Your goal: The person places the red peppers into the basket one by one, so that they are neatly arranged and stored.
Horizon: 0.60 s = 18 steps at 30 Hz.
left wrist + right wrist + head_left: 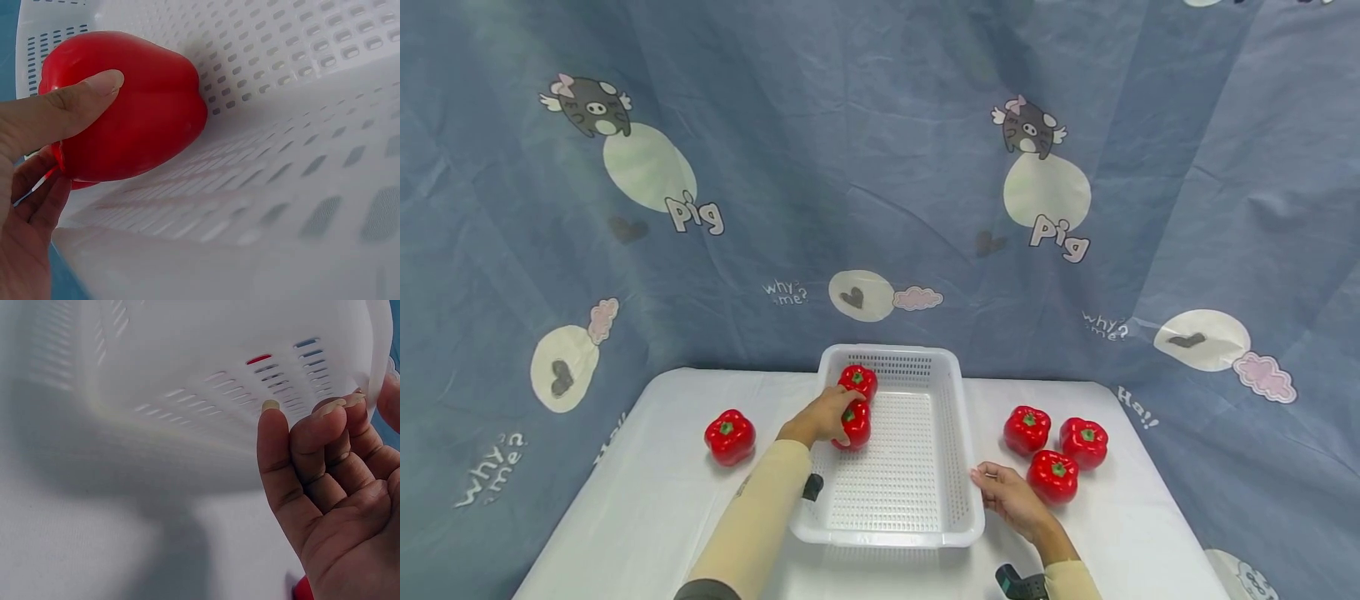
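Note:
Inside the white plastic basket (917,540), my left hand (826,418) holds a red bell pepper (856,428) near the left wall. In the left wrist view the thumb lies across that pepper's side, with the other fingers around its end. A second red bell pepper (859,379) sits just beyond it in the basket's far left corner. My right hand (1017,502) grips the basket's right rim. In the right wrist view its curled fingers (319,434) are against the slotted outer wall (187,350), and the thumb is partly cut off at the rim.
Right of the basket, three red bell peppers sit close together: a back one (1027,430), a right one (1083,443) and a front one (1052,477). Another red bell pepper (730,437) stands to the left on the white table (625,517). A blue patterned curtain (850,167) hangs behind.

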{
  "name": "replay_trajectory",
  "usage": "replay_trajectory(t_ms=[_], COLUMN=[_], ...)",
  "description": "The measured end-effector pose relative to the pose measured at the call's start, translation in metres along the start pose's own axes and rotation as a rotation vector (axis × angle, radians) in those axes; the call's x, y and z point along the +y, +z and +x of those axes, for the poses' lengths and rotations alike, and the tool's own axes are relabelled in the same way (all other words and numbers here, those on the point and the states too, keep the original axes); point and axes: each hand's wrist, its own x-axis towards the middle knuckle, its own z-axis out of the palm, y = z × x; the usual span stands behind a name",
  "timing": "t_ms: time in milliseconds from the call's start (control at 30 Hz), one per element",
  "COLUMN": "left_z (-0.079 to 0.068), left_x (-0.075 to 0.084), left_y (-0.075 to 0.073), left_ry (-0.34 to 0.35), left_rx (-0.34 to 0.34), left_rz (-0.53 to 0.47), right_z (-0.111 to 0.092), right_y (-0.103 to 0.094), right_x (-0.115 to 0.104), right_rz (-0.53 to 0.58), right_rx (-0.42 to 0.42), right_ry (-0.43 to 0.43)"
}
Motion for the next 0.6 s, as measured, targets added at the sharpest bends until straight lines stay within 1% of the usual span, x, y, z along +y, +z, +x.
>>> replay_trajectory(t_ms=[133, 267, 367, 500, 600], left_z=[-0.002, -0.006, -0.01, -0.014, -0.018], left_x=[-0.001, -0.001, -0.001, -0.003, -0.006], left_y=[-0.001, -0.005, -0.009, -0.015, -0.02], left_ry=[0.005, 0.009, 0.017, 0.056, 0.072], left_rx=[-0.012, -0.034, -0.026, 0.008, 0.029], left_rz=[-0.015, -0.061, -0.097, -0.185, -0.281], right_z=[0.0, 0.0, 0.0, -0.001, -0.001], right_y=[0.001, 0.001, 0.001, 0.001, 0.001], right_x=[0.001, 0.002, 0.001, 0.0, -0.001], right_rz=[0.003, 0.006, -0.002, -0.012, -0.013], right_rx=[0.002, -0.007, -0.008, 0.002, 0.007], right_ry=[-0.001, 0.0, -0.007, -0.01, -0.004])
